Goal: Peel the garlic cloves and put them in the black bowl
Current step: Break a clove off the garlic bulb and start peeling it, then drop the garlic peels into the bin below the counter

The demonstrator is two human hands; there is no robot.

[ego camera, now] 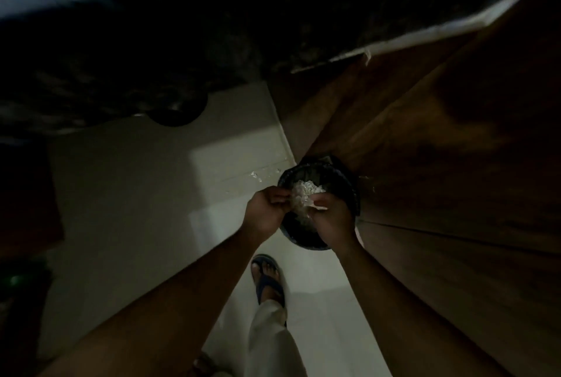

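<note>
The frame is dark. A round black container (pixel 349 191) stands on the floor against the cabinet, and a heap of white papery garlic skins (pixel 307 186) lies inside it. Both my hands hover over its near side. My left hand (pixel 267 209) and my right hand (pixel 332 218) have their fingers curled, and together they hold a whitish clump of garlic skins (pixel 299 205) between them. It is too dim to tell whether a clove is inside the clump.
Brown wooden cabinet doors (pixel 455 194) fill the right side. A dark countertop (pixel 182 42) hangs over the pale tiled floor (pixel 136 194). My foot in a blue sandal (pixel 268 279) stands just behind the container. A small white scrap (pixel 255 175) lies on the floor.
</note>
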